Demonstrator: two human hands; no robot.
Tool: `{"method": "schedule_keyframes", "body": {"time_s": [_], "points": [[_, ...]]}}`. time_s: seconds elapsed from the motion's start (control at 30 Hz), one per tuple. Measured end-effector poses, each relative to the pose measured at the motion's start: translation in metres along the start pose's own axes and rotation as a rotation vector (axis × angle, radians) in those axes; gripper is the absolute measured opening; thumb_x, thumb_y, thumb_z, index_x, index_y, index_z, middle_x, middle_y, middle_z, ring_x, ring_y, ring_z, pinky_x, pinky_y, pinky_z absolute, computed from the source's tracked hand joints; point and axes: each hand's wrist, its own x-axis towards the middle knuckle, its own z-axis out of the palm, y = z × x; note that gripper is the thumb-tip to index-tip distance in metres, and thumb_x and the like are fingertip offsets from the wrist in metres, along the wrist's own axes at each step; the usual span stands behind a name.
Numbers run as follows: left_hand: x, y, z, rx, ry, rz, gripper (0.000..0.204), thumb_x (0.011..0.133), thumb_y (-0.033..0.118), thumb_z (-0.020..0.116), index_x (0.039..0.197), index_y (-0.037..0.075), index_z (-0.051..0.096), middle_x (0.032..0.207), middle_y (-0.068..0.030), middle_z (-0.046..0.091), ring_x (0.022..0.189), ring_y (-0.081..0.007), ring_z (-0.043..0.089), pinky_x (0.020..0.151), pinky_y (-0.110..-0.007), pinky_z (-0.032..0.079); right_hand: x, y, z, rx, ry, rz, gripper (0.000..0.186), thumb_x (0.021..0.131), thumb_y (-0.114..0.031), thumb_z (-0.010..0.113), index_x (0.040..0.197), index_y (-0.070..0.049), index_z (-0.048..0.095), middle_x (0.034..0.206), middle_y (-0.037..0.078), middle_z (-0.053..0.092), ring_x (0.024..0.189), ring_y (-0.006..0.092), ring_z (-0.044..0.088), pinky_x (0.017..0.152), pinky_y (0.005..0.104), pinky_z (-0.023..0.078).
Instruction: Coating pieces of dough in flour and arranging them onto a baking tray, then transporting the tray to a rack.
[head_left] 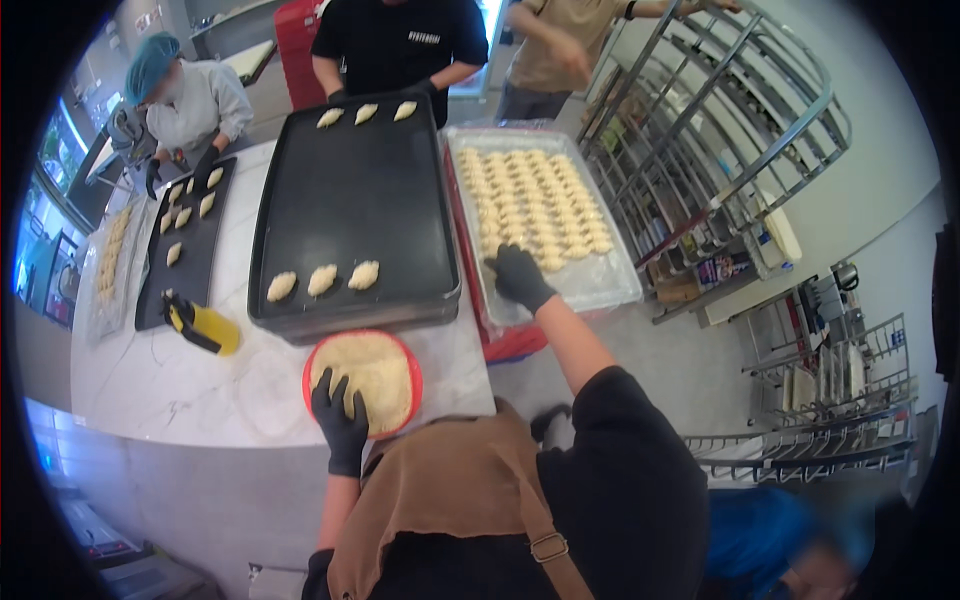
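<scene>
My left hand (pixel 342 418), in a black glove, rests with its fingers spread on the pale, crumb-like topping (pixel 385 385) filling a round red bowl (pixel 417 388). Over at the right, my black-gloved right hand (pixel 520 278) reaches to the near left corner of a translucent tray (pixel 590 290) packed with rows of small shaped dough pieces (pixel 530 200). Its fingers are bent together beside the dough; whatever they may grip is hidden. Between my hands and the far side lies a large black baking tray (pixel 350 200) carrying dough pieces (pixel 322 279) along its near and far ends.
A yellow spray bottle (pixel 210 328) lies left of the bowl on the marble table (pixel 160 400). Beyond it, a person in a blue hair cover (pixel 190 100) works at a smaller dark tray (pixel 200 240). Another person (pixel 400 45) stands behind the black tray. Metal racks (pixel 720 110) line the right.
</scene>
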Motion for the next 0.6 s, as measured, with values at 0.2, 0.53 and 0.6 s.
{"method": "schedule_keyframes", "body": {"time_s": [0.2, 0.53, 0.6], "points": [[0.002, 0.006, -0.004, 0.057, -0.006, -0.031, 0.039, 0.088, 0.006, 0.072, 0.127, 0.004, 0.063, 0.146, -0.0204, 0.053, 0.133, -0.0403, 0.050, 0.111, -0.050, 0.041, 0.010, -0.009, -0.021, -0.119, -0.089, -0.101, 0.017, 0.084, -0.009, 0.066, 0.098, -0.012, 0.074, 0.099, 0.014, 0.061, 0.097, 0.0331, 0.062, 0.077, 0.0444, 0.052], [0.008, 0.005, -0.003, 0.038, 0.010, -0.019, 0.039, 0.087, 0.007, 0.072, 0.126, 0.005, 0.064, 0.147, -0.0192, 0.053, 0.133, -0.0387, 0.050, 0.110, -0.050, 0.040, 0.001, -0.002, -0.009, -0.033, 0.037, -0.082, 0.015, 0.079, -0.003, 0.064, 0.094, -0.007, 0.065, 0.096, 0.015, 0.062, 0.095, 0.0345, 0.064, 0.079, 0.0454, 0.054], [0.009, 0.006, -0.004, 0.049, 0.010, -0.033, 0.039, 0.087, 0.007, 0.073, 0.125, 0.005, 0.064, 0.147, -0.0190, 0.053, 0.133, -0.0384, 0.050, 0.110, -0.050, 0.040, 0.001, -0.005, -0.007, -0.032, 0.066, -0.088, 0.014, 0.079, -0.002, 0.063, 0.093, -0.007, 0.064, 0.094, 0.014, 0.062, 0.095, 0.0347, 0.064, 0.079, 0.0458, 0.054]]}}
